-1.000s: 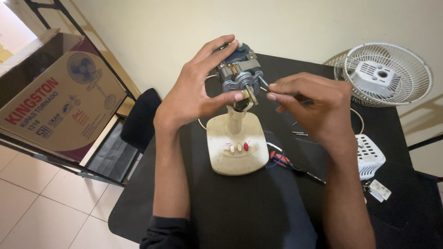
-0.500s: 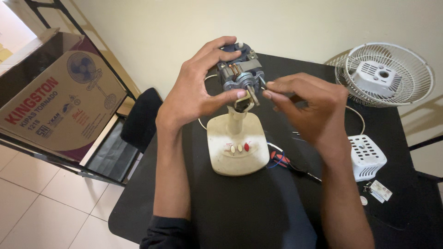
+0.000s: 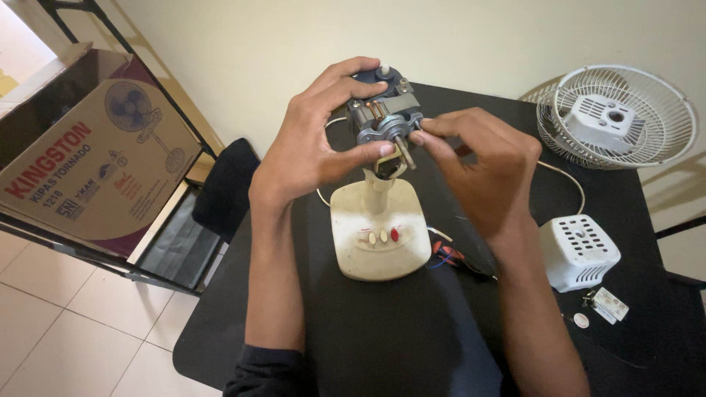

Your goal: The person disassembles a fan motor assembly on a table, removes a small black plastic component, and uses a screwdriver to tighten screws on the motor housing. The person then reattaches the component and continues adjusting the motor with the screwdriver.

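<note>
Head cam: hands (image 3: 323, 151) hide much of fan motor (image 3: 384, 117).

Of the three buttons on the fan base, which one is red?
The rightmost button on the cream fan base; the two to its left are cream-coloured.

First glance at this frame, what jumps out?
The bare fan motor at centre, atop a cream fan base on the black table: the left hand grips its side while the right hand pinches at the shaft end. At the far right corner lies a white fan grille, with a white vented cover nearer. A printed fan carton sits on the rack at left.
</note>
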